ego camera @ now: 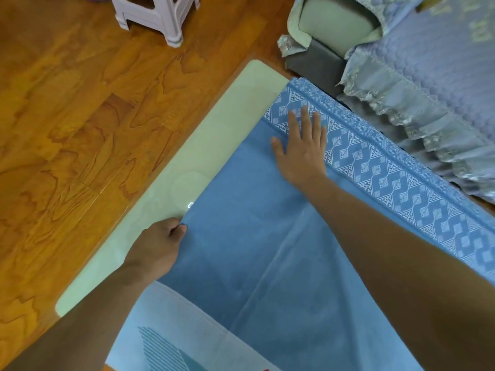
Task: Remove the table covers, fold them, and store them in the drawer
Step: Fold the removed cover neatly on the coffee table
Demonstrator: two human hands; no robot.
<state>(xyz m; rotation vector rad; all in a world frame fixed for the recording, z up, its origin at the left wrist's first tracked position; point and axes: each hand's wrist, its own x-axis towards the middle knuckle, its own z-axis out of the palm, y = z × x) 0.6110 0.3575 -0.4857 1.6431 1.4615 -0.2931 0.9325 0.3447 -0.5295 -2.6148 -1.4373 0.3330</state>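
While my right hand lies flat, fingers straight, pinning the blue cover near its patterned border at 1 o'clock, my left hand pinches the cover's edge at 9 o'clock. Cover lies spread on the desk. Keep the pin firm, pull edge taut, align edges before creasing.

Left hand curled, pinching; right hand flat, fingers spread, arm outstretched.
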